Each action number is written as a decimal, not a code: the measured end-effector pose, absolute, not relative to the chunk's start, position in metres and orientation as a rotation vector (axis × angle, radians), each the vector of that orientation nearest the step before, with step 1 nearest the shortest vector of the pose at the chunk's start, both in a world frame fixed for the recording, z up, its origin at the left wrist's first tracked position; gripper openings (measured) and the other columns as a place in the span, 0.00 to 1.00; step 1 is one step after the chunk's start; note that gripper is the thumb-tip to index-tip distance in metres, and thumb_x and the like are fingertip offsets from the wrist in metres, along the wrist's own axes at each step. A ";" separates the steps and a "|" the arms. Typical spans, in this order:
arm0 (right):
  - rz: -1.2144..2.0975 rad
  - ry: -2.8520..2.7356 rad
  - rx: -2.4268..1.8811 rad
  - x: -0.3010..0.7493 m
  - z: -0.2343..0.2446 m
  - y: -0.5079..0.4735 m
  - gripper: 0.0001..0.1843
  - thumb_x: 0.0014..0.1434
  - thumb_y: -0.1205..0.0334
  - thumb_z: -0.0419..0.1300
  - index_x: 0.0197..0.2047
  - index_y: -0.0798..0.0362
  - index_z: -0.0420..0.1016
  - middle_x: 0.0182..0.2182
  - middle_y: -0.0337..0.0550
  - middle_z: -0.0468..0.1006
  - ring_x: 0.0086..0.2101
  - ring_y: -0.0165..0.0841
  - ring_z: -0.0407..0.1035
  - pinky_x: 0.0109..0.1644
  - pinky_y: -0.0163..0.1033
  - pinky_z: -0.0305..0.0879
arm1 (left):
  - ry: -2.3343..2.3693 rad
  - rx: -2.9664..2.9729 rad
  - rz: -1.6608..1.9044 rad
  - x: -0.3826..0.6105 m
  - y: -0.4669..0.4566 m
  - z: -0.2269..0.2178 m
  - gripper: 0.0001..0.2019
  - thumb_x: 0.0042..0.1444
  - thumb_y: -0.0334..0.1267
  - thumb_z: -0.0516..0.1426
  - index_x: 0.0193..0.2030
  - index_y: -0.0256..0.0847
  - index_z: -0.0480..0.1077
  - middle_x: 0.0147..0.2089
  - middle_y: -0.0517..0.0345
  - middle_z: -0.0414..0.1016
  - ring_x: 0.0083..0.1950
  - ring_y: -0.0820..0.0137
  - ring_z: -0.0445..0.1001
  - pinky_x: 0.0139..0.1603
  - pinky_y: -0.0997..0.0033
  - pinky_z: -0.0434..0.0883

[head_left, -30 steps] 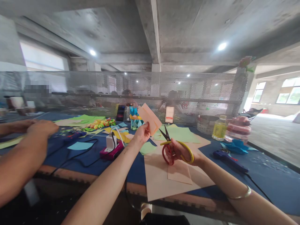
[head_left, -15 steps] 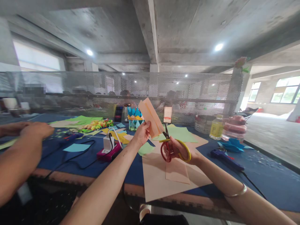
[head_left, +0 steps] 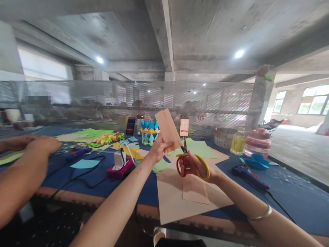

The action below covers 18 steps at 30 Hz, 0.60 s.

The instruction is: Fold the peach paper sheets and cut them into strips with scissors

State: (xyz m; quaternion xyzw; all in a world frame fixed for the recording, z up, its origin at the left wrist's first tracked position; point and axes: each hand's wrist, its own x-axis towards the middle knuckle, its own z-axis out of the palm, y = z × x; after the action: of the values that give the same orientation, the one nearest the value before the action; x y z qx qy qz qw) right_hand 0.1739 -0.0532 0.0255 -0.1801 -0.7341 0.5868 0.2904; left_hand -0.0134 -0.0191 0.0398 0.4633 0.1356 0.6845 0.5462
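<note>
Here, a left hand (head_left: 157, 151) pinches a peach paper strip (head_left: 168, 129) above the worktop (head_left: 102, 173), its long axis tilted up and slightly left. The right hand (head_left: 197, 164), closed through red and yellow loops, holds scissors (head_left: 189, 161) whose blades point up into the strip's lower edge. Blue cloth covers the worktop; a perforated metal screen (head_left: 218, 103) and a bare concrete ceiling lie beyond.

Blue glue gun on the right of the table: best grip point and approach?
Grip the glue gun around its thick body, likely from above. It lies flat on the blue table, its cord trailing toward the near right, with open cloth around it and blue paper scraps just behind.
</note>
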 end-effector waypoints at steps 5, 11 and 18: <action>1.583 -1.941 -0.459 0.173 0.025 -0.052 0.39 0.62 0.34 0.31 0.29 0.57 0.69 0.28 0.45 0.70 0.29 0.31 0.64 0.39 0.39 0.62 | 0.343 1.112 1.653 -0.013 -0.020 0.041 0.35 0.36 0.21 0.67 0.53 0.45 0.65 0.42 0.54 0.79 0.44 0.62 0.78 0.47 0.64 0.74; 1.591 -1.947 -0.446 0.173 0.027 -0.054 0.38 0.62 0.35 0.31 0.28 0.57 0.68 0.28 0.45 0.70 0.28 0.30 0.64 0.37 0.38 0.62 | 0.389 1.195 1.593 -0.011 -0.023 0.042 0.41 0.33 0.26 0.70 0.57 0.45 0.61 0.45 0.53 0.78 0.47 0.60 0.76 0.52 0.57 0.70; 1.675 -1.859 -0.420 0.175 0.023 -0.048 0.40 0.61 0.34 0.30 0.31 0.57 0.70 0.27 0.45 0.71 0.29 0.31 0.66 0.39 0.39 0.62 | 0.400 1.236 1.591 -0.013 -0.020 0.041 0.40 0.33 0.29 0.70 0.56 0.46 0.62 0.45 0.55 0.78 0.47 0.61 0.76 0.52 0.58 0.70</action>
State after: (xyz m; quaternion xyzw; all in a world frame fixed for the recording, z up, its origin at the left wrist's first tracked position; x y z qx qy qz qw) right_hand 0.1752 -0.0479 0.0234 -0.1582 -0.6996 0.6301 0.2974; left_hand -0.0131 -0.0204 0.0413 0.5148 0.1668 0.6629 0.5175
